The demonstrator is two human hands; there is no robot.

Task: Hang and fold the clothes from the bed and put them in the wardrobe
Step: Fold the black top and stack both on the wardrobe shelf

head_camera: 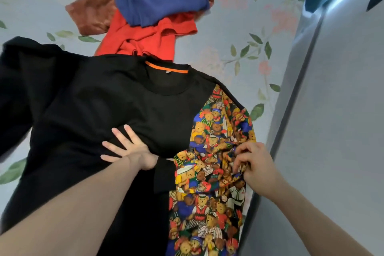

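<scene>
A black shirt lies flat on the bed, filling the middle of the view. One side of it has a teddy bear print. The left hand rests on the black part with its fingers spread out straight, likely to keep the shirt from sliding. At 3 o'clock from it, the right hand pinches the bear sleeve with curled fingers, probably to fold it in. At 12 o'clock, a pile of blue, red and brown clothes waits its turn.
</scene>
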